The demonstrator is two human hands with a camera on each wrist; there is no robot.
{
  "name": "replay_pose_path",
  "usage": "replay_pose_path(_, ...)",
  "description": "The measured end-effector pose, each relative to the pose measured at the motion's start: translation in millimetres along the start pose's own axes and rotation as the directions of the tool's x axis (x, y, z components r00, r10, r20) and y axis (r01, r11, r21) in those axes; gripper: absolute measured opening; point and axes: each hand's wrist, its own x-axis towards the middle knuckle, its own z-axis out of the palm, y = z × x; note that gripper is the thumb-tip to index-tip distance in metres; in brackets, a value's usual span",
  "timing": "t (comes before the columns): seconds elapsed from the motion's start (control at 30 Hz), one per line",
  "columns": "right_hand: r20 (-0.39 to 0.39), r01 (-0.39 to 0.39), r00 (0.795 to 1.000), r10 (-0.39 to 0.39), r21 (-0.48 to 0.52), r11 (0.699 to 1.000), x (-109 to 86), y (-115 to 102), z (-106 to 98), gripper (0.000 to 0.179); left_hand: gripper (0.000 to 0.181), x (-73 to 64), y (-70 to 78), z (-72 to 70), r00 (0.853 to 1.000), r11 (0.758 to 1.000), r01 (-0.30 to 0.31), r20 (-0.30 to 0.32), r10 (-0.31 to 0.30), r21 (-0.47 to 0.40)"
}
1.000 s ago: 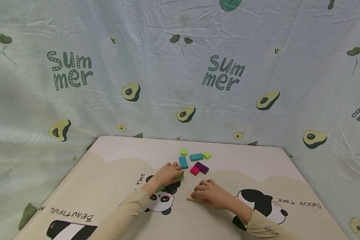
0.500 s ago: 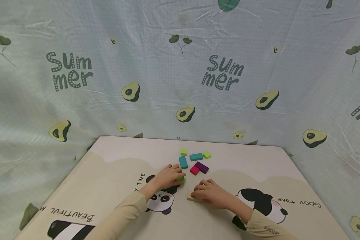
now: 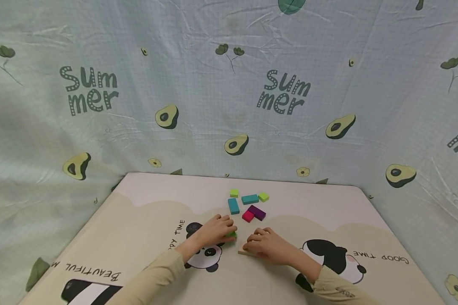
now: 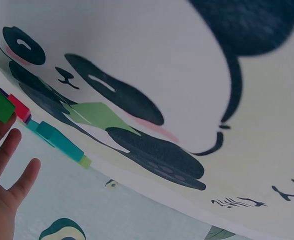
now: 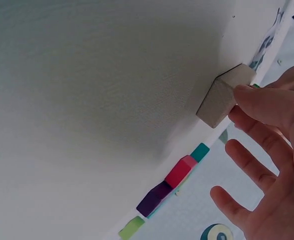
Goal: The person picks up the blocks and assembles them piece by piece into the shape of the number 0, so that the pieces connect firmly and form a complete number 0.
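Two hands reach in over the bench (image 3: 149, 220) from its near side, backs up, the left hand (image 3: 216, 231) slanting forward and rightward, the right hand (image 3: 271, 247) forward and leftward, fingertips facing with a gap between. A green block (image 3: 232, 234) sits at the left hand's fingertips; a wooden block (image 5: 226, 95) is at the right hand's. The left hand is partly curled, gripping the green block, its little finger spread away. The right hand pinches the wooden block between thumb and forefinger, other fingers loosely extended. Beyond, a red block (image 3: 248, 216) touches a purple block (image 3: 257, 213); around them lie two teal blocks (image 3: 233, 206) and, farthest out, two lime blocks (image 3: 263, 197). Printed cloth (image 3: 198, 76) hangs behind the bench.
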Motion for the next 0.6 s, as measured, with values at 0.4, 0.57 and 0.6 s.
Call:
replay_pose_path(0.4, -0.017, 0.008, 1.0, -0.008, -0.016, 1.0, -0.5, 0.1, -0.1, 0.031, 0.026, 3.4, 9.7, 2.1, 0.999, 1.0, 0.004, 0.032, -0.004, 0.004)
replay_pose_path(0.57, -0.009, 0.002, 1.0, -0.002, -0.008, 1.0, -0.6, -0.3, -0.3, 0.032, 0.028, 4.4, 12.2, 3.1, 0.996, 0.999, 0.025, 0.083, -0.023, -0.022)
replay_pose_path(0.6, -0.009, 0.001, 1.0, -0.001, -0.007, 1.0, -0.7, -0.5, -0.5, 0.032, 0.029, 4.3, 12.3, 3.2, 0.995, 0.999, 0.027, 0.094, -0.025, -0.025)
